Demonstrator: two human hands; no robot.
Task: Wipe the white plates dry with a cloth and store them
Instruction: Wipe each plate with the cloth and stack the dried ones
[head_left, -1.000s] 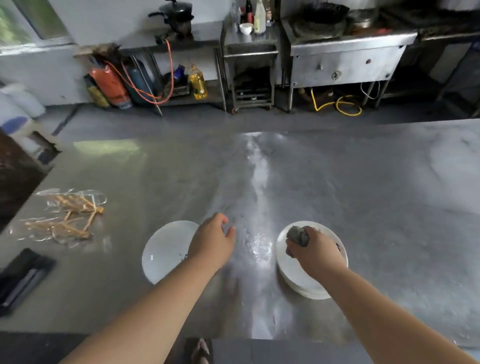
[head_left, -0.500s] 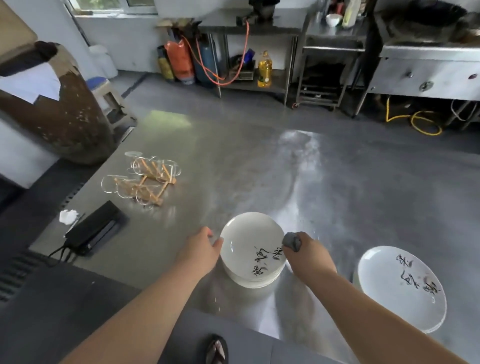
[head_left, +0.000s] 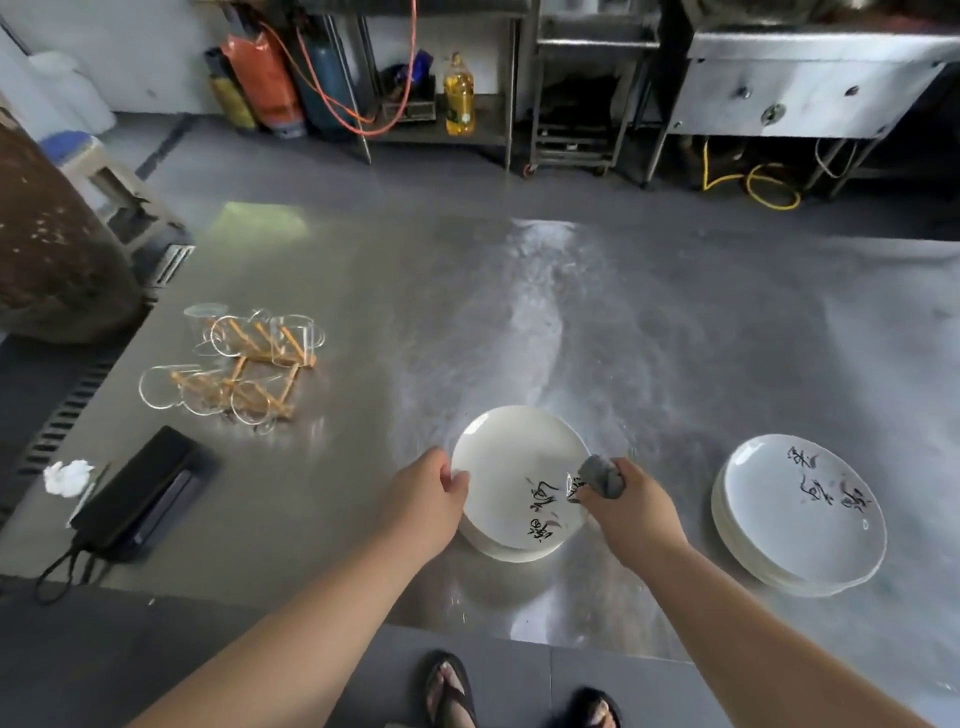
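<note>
A stack of white plates (head_left: 511, 462) with black brush writing sits on the steel table near its front edge. My left hand (head_left: 423, 493) grips the top plate's left rim, thumb over the edge. My right hand (head_left: 631, 512) holds a balled grey cloth (head_left: 601, 475) against the plate's right side. A second stack of white plates (head_left: 800, 512) with the same writing stands to the right, untouched.
A wooden rack with clear glasses (head_left: 244, 369) lies at the table's left. A black case (head_left: 137, 493) with a cord and a crumpled white tissue (head_left: 67, 475) sit near the left front corner. Gas cylinders, an oil bottle (head_left: 459, 96) and steel counters line the far wall.
My view swung left and closer, so the left stack is now between my hands. My left hand has closed on its rim and my right hand brought the cloth onto the plate.
</note>
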